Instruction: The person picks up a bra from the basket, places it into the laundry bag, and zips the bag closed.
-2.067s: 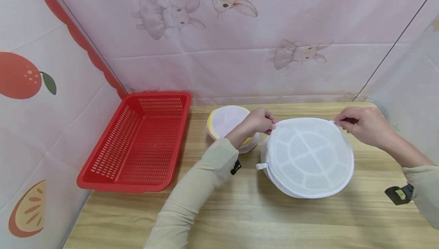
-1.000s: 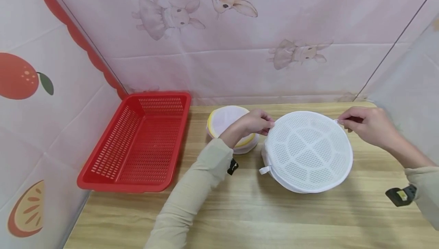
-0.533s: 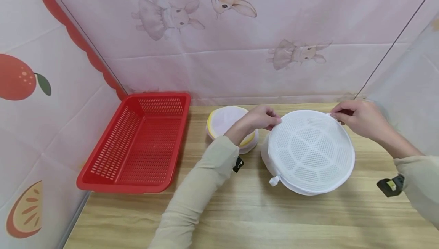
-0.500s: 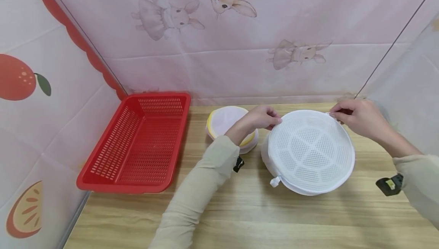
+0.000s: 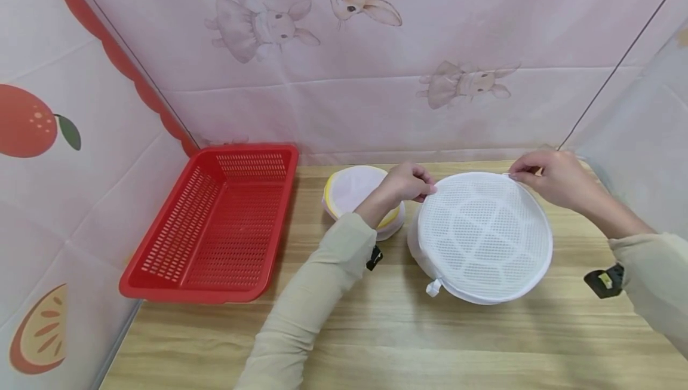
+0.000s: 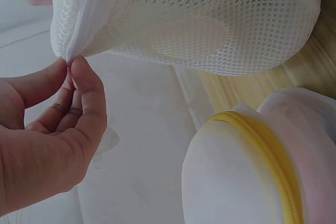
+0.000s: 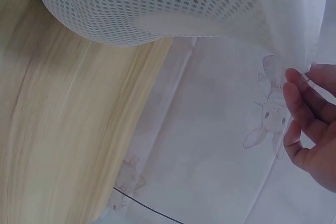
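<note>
A round white mesh laundry bag stands on the table, its flat lid facing up and a small white loop sticking out at the front left. My left hand pinches the bag's rim at the back left between thumb and index finger. At the back of the rim, my right hand pinches a small piece that looks like the zipper pull. In the left wrist view the rim is drawn to a point at the fingertips. Partly behind my left forearm lies a smaller pale laundry bag with a yellow zipper.
A red perforated plastic basket stands at the left of the wooden table. Behind the table hangs a pink rabbit-print cloth, and a fruit-print sheet covers the left side.
My right hand has moved left along the back rim. The bag has turned slightly, its loop shifting toward the front. My left hand stays pinched at the rim, slightly higher.
</note>
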